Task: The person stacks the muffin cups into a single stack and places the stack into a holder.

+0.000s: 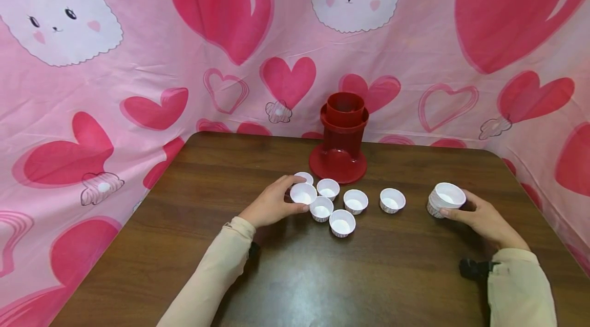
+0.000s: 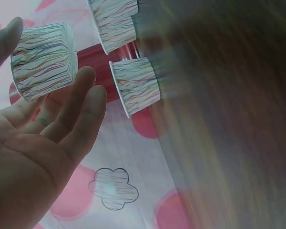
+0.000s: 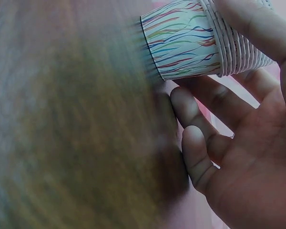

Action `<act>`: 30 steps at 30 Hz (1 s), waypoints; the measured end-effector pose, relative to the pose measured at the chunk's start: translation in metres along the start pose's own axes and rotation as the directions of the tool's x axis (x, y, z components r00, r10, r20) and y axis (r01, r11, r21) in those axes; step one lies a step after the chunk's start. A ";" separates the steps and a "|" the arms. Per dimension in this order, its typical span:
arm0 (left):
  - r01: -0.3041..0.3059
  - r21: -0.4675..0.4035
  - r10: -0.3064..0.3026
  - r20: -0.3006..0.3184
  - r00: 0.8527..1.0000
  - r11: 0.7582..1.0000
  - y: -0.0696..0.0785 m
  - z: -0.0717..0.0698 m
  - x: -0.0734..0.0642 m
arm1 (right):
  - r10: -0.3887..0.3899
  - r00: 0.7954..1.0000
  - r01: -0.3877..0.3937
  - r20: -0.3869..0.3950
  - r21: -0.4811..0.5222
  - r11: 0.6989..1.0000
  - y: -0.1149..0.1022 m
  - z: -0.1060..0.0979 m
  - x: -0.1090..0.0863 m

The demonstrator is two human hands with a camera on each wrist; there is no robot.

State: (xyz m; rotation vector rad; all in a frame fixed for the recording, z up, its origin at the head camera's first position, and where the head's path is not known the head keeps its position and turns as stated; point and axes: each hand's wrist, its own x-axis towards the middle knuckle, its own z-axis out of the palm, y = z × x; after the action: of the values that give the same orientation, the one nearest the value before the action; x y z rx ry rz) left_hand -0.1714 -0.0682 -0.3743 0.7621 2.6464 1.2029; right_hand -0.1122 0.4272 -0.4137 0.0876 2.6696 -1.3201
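My left hand [image 1: 273,205] pinches a single white paper baking cup [image 1: 303,194] between thumb and fingers, just above the other cups. In the left wrist view the held cup [image 2: 45,62] shows its streaked, multicoloured side. On the right, my right hand [image 1: 486,219] grips a stack of the same cups [image 1: 448,197], thumb in front and fingers behind. The right wrist view shows the nested rims of the stack [image 3: 181,43], its base right at the tabletop. Between the hands several loose cups [image 1: 342,223] stand upright, one cup [image 1: 393,200] apart toward the stack.
A red plastic stand [image 1: 343,137] with a round base and an open cylinder on top rises behind the cups at the table's back. The brown wooden table [image 1: 369,276] meets a pink heart-patterned cloth [image 1: 152,71] at the back and sides.
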 end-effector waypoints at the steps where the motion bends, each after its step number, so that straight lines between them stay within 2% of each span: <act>1: 0.001 0.000 -0.001 0.002 1.000 1.000 0.001 0.000 0.001 | 0.001 1.000 -0.001 -0.001 0.001 1.000 0.000 0.000 0.000; 13: -0.020 -0.007 0.020 0.016 1.000 1.000 0.006 0.005 0.006 | -0.006 1.000 0.005 0.011 0.045 0.999 0.000 0.001 0.000; 20: -0.022 -0.014 0.022 0.027 0.999 1.000 0.009 0.006 0.009 | -0.054 0.998 0.054 -0.024 0.033 0.998 0.000 0.002 0.001; 30: -0.038 -0.036 0.039 0.020 0.999 0.999 0.011 0.009 0.013 | -0.015 1.000 0.014 0.009 0.052 0.999 0.001 0.001 0.001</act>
State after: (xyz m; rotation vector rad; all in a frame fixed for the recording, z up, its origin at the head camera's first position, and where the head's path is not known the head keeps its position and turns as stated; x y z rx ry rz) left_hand -0.1754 -0.0491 -0.3712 0.8184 2.5981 1.2413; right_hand -0.1127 0.4271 -0.4146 0.0686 2.6339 -1.3906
